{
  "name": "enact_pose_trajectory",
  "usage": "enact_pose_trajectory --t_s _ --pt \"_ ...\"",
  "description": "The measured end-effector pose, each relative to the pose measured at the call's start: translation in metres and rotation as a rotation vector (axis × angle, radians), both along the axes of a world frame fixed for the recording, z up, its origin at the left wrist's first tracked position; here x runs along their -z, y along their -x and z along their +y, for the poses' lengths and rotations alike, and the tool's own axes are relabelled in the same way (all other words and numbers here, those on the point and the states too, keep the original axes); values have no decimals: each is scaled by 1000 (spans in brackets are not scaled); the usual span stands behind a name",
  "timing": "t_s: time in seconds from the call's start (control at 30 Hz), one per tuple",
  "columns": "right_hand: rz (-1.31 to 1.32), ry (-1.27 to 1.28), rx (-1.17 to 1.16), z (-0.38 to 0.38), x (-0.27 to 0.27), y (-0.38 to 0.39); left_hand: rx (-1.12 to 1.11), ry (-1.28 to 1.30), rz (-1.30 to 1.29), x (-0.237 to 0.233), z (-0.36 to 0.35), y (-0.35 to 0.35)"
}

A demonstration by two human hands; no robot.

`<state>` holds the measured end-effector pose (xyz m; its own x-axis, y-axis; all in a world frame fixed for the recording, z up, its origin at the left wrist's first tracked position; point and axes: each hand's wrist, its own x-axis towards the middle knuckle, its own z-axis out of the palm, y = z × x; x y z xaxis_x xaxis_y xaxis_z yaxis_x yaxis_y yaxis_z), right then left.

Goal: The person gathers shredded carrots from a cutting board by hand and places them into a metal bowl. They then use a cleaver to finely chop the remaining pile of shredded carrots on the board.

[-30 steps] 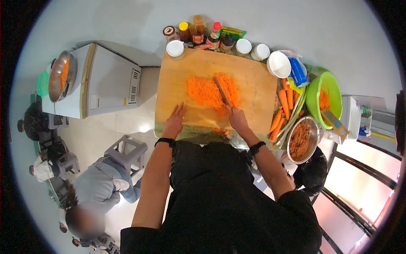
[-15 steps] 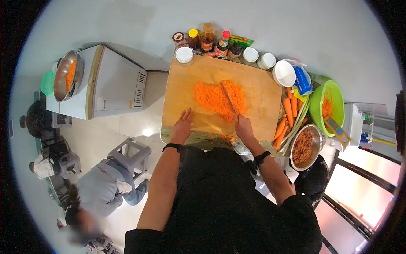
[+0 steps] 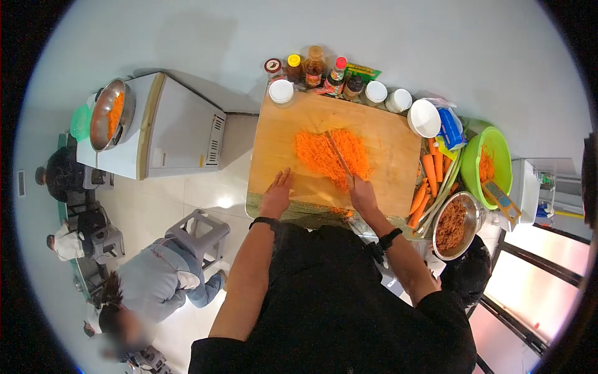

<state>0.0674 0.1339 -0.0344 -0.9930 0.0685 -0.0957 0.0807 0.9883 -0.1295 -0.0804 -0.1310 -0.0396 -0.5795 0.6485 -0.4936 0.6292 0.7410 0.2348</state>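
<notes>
Gripping a knife (image 3: 338, 151) by its handle, the right hand (image 3: 362, 193) is closed at the near side of a wooden board (image 3: 392, 146). The blade lies across the shredded carrot (image 3: 311, 149), which is heaped in the middle of the board. The left hand (image 3: 276, 194) is palm down on the board's near left part, flat, its fingers close together.

The board covers most of a table (image 3: 296, 215), whose mottled green edge shows along the near side with orange scraps on it. Bottles (image 3: 314, 68) and lidded jars (image 3: 281, 91) line the far edge, against a pale wall (image 3: 398, 31). To the right are a white bowl (image 3: 425, 118), whole carrots (image 3: 429, 171), scallions (image 3: 450, 181), a green bowl (image 3: 506, 162) with a grater (image 3: 500, 201) across its rim, and a steel bowl of brown mince (image 3: 451, 224).

Leftward, a pan (image 3: 101, 124) with more carrot sits on a white cabinet (image 3: 184, 128). Pale tiles (image 3: 156, 199) cover the floor, where a person in grey (image 3: 152, 274) is beside a plastic stool (image 3: 200, 235). Bright panes (image 3: 536, 287) fill the lower right.
</notes>
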Motion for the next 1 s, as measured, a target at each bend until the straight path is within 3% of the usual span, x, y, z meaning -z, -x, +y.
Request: enact_pose_trajectory --t_s 0.07,0.13,0.27,0.33,0.37,0.43,0.57,0.63,1.0 --pt "24 -20 19 1 3 -2 17 20 10 -1 2 -2" --pt "-150 69 61 -1 -7 3 100 -33 87 17 -4 1" --pt "34 58 29 0 -10 1 -20 -96 -36 16 -6 1" --pt "-262 334 440 1 0 8 -4 -42 7 20 -4 -1" --pt "-261 335 440 5 1 3 -4 -42 9 21 -4 -1" --pt "26 67 75 7 -25 5 64 -44 94 46 -11 1" --pt "-32 184 229 11 -8 9 101 -130 98 70 -14 -3" --pt "-65 451 508 11 -19 19 63 -181 106 70 -16 0" --pt "-120 402 573 25 -26 13 -27 -118 59 17 -5 -5"
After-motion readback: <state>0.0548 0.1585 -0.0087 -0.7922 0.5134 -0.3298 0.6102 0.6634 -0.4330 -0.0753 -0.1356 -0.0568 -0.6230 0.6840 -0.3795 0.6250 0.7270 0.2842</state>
